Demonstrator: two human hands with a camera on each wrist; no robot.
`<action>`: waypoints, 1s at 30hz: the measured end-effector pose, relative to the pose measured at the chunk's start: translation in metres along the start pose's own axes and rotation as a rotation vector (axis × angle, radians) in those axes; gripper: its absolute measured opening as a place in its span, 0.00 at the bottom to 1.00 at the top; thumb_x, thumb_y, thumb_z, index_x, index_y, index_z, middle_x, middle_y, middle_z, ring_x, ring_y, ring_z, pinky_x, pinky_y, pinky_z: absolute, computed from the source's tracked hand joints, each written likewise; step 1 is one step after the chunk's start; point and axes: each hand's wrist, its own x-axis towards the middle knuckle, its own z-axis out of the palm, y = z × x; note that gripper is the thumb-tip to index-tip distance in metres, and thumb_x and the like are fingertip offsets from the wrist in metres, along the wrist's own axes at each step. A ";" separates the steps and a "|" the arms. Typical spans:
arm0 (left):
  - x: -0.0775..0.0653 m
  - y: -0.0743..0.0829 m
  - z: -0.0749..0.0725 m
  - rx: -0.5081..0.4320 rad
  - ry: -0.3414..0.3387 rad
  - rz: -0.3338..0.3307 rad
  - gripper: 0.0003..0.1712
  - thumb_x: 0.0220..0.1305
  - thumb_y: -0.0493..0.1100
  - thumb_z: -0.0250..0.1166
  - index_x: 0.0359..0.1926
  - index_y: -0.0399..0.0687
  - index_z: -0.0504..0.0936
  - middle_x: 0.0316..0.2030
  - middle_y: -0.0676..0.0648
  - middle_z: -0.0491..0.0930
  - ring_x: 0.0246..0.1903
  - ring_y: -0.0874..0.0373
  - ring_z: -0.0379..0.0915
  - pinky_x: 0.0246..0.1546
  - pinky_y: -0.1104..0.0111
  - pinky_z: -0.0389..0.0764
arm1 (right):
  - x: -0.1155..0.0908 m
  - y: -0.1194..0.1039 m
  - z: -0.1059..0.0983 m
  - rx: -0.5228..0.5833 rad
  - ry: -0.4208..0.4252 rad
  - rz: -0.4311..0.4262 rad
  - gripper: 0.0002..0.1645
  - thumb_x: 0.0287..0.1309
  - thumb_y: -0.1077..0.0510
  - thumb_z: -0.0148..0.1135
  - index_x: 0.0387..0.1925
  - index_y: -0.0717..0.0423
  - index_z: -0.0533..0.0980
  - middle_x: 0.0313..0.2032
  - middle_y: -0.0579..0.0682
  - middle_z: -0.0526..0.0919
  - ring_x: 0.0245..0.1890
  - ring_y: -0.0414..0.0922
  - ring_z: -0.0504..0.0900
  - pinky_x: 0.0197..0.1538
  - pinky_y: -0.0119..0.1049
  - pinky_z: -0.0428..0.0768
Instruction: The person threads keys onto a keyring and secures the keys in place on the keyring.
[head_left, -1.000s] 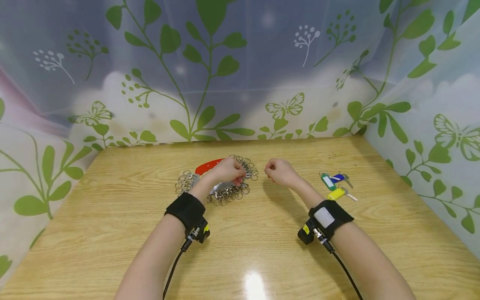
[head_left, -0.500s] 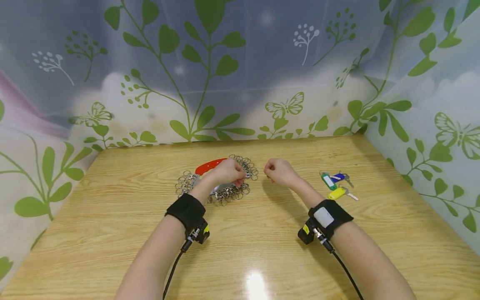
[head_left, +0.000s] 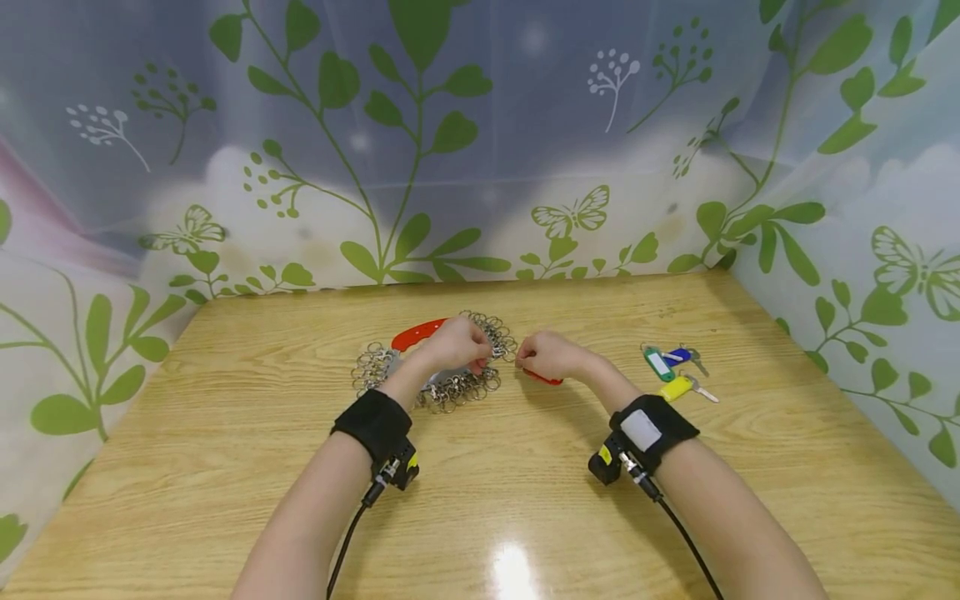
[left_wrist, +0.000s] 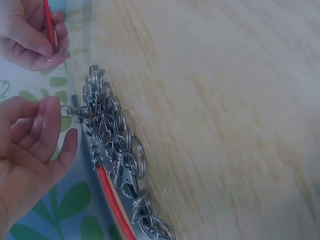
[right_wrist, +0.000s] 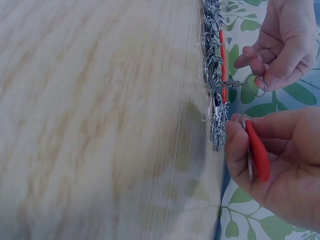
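Note:
My left hand (head_left: 452,342) pinches a metal split ring (right_wrist: 256,86) between thumb and fingers. A swivel clasp (left_wrist: 80,112) joins that ring to a flat holder with a red handle (head_left: 420,333), its edge hung with many rings and clasps (head_left: 455,388). To the right, my right hand (head_left: 557,357) holds a red key tag (right_wrist: 258,154), with a key (right_wrist: 250,165) lying along it. The tag's small wire ring (right_wrist: 243,118) stands at the fingertips, close to the left hand's ring but apart from it.
Right of the right hand lie a green key tag (head_left: 658,364), a blue key tag (head_left: 677,357) and a yellow key tag (head_left: 675,388), with keys. A patterned curtain (head_left: 480,167) hangs behind the wooden table (head_left: 465,508).
My right hand has shifted a little left and toward me and has turned, so the red key tag now shows beneath it. The left hand stays at the holder.

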 end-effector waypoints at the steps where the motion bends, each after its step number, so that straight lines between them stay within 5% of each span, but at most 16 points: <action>1: 0.000 0.000 0.000 0.007 0.001 0.006 0.14 0.64 0.37 0.54 0.29 0.34 0.83 0.21 0.47 0.79 0.25 0.53 0.79 0.35 0.68 0.76 | 0.000 -0.001 0.000 -0.007 0.006 -0.008 0.13 0.63 0.63 0.48 0.39 0.64 0.79 0.30 0.51 0.79 0.24 0.41 0.71 0.29 0.31 0.69; 12: 0.001 -0.001 0.001 0.018 0.002 0.039 0.13 0.63 0.36 0.55 0.28 0.33 0.83 0.21 0.48 0.80 0.25 0.54 0.80 0.33 0.65 0.79 | 0.010 -0.010 0.006 0.111 0.254 0.007 0.06 0.59 0.64 0.57 0.32 0.64 0.78 0.30 0.54 0.81 0.29 0.44 0.77 0.32 0.33 0.73; 24: 0.001 -0.002 0.003 0.000 0.011 0.041 0.14 0.62 0.36 0.56 0.26 0.32 0.83 0.21 0.46 0.81 0.25 0.51 0.81 0.34 0.62 0.79 | 0.013 -0.019 0.012 0.086 0.272 0.021 0.07 0.59 0.63 0.56 0.32 0.63 0.78 0.30 0.54 0.81 0.26 0.44 0.76 0.29 0.33 0.72; 30: 0.001 -0.003 0.003 0.002 0.004 0.036 0.15 0.63 0.37 0.56 0.27 0.32 0.83 0.22 0.43 0.81 0.25 0.50 0.80 0.26 0.68 0.75 | 0.014 -0.021 0.011 0.091 0.273 0.025 0.07 0.59 0.62 0.57 0.33 0.63 0.78 0.31 0.54 0.82 0.27 0.44 0.77 0.31 0.33 0.73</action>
